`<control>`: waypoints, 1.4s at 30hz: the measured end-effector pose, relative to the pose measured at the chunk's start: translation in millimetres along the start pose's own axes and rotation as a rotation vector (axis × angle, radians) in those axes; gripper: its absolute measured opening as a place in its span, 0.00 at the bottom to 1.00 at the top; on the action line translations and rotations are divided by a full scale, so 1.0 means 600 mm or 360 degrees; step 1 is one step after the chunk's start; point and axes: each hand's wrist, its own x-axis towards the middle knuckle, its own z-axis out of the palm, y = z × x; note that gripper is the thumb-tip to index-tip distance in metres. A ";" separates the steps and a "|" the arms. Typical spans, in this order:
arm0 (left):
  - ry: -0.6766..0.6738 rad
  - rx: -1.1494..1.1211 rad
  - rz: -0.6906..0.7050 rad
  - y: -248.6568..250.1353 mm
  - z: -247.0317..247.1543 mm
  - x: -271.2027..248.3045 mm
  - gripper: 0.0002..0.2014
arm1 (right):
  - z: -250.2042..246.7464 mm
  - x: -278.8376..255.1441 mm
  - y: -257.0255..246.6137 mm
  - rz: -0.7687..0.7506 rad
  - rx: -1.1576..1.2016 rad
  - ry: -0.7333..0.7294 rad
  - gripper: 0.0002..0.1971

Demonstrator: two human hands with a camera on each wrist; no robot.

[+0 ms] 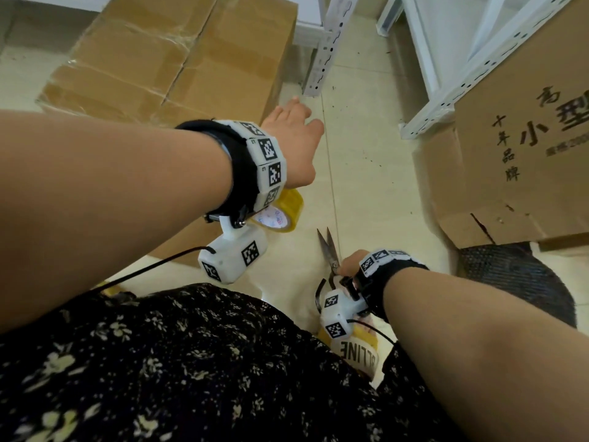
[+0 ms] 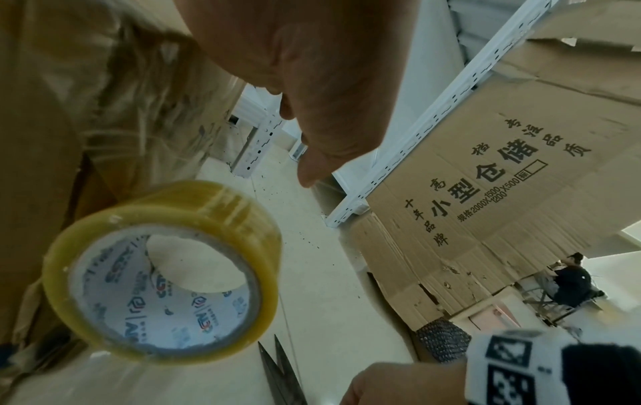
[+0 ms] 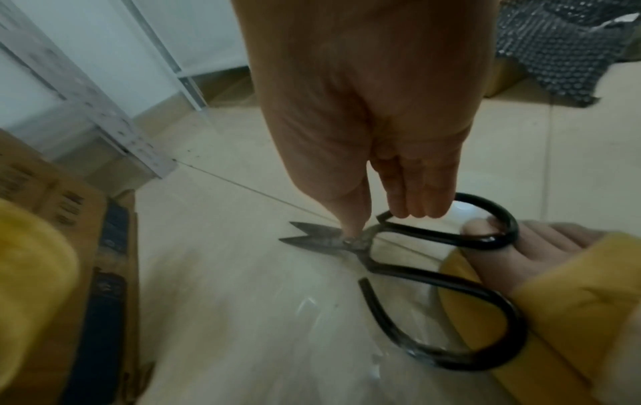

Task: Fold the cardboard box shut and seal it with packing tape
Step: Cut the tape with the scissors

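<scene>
The right hand [image 3: 364, 131] is gripping the scissors [image 3: 409, 254] near the floor; the left hand [image 1: 294, 145] is reaching forward, fingers relaxed, holding nothing.

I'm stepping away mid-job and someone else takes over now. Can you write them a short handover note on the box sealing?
Left hand: open, stretched forward beside the box, holding nothing that shows.
Right hand: grips the black-handled metal scissors near the pivot, blades slightly apart, low over the floor.
Things: the yellowish roll of clear packing tape is just below the left hand, next to the large brown cardboard box.
Done: the box flaps are folded shut and clear tape lies across the top.
Left: whether the tape is cut free of the roll can't be seen. Probably check that, cut it, and press down loose ends.
</scene>
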 end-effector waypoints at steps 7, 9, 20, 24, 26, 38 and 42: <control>-0.0038 -0.0060 -0.0066 -0.002 0.008 0.007 0.27 | 0.075 0.061 -0.001 -0.0155 -0.0237 -0.0163 0.23; -0.0077 -0.0058 -0.0067 -0.003 0.008 0.007 0.26 | 0.074 0.063 -0.002 -0.0147 -0.0091 -0.0118 0.23; -0.0148 -0.0355 -0.0082 -0.025 -0.055 0.003 0.24 | -0.126 0.009 0.028 0.0057 0.0197 0.0483 0.55; -0.0151 -0.0510 -0.0107 -0.041 -0.085 -0.010 0.24 | -0.196 -0.083 0.055 -0.0161 0.0119 0.0652 0.43; -0.0223 -0.0457 -0.0063 -0.045 -0.094 -0.020 0.25 | -0.217 -0.115 0.063 -0.0265 0.0138 0.0702 0.41; -0.0456 -0.0047 0.0066 -0.035 -0.127 -0.050 0.33 | -0.299 -0.203 0.037 -0.0651 0.0073 0.0680 0.40; -0.0454 -0.0045 0.0032 -0.012 -0.120 -0.051 0.35 | -0.308 -0.208 0.018 -0.0651 -0.0104 0.0716 0.40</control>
